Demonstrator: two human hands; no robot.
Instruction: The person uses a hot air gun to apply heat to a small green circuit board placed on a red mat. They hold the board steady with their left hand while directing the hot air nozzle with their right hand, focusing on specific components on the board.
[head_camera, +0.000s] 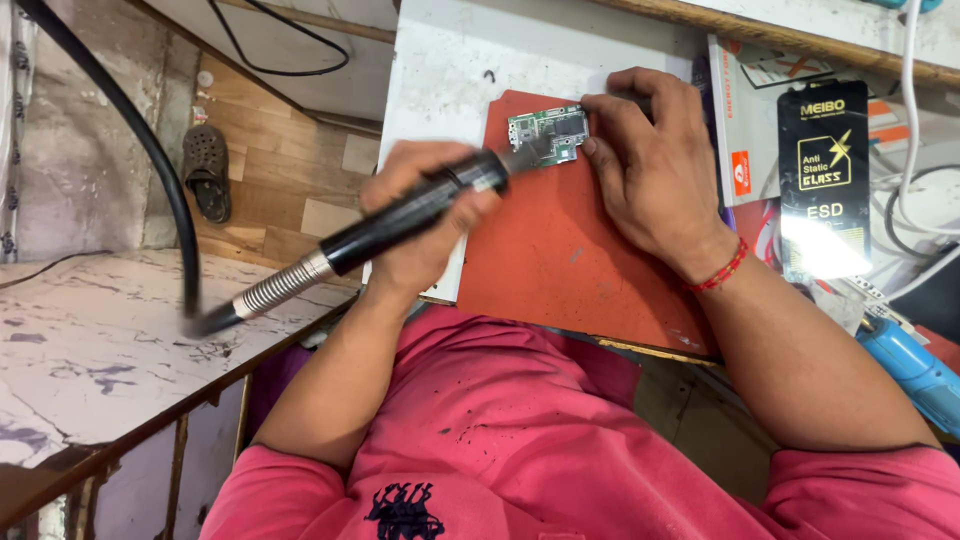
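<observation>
Bottom of frame: person in a pink shirt (480, 430) is leaning over the bench, both forearms reaching up-frame. Left hand (420, 215), centre-left, is wrapping its fingers closed around a black hot-air handpiece (400, 220), barrel running diagonally from a ribbed metal collar at lower left, where a thick black hose (130, 130) is curving away to the upper left corner. Nozzle end is pointing up-right and sitting right over the small green circuit board (547, 132); can't tell whether it is touching or hovering just above. Right hand (650, 165), red thread on the wrist, is pressing down with fingers together, fingertips holding the board's right and top edges flat. Board is lying at the top of the orange mat (560, 250), upper centre, on the white worktop (450, 70). Progress, as a judgement: board is bare and out of any housing, pinned and under the nozzle, so rework looks to be underway, not finished; no lifted part or tweezers showing, and whether anything is loosening is too small to read. Further out on the right: a black flat package (822, 170) glaring under light, white cables (910, 120), a blue tool (915, 365) at the right edge. Far upper left: wooden floor with a dark sandal (207, 170).
</observation>
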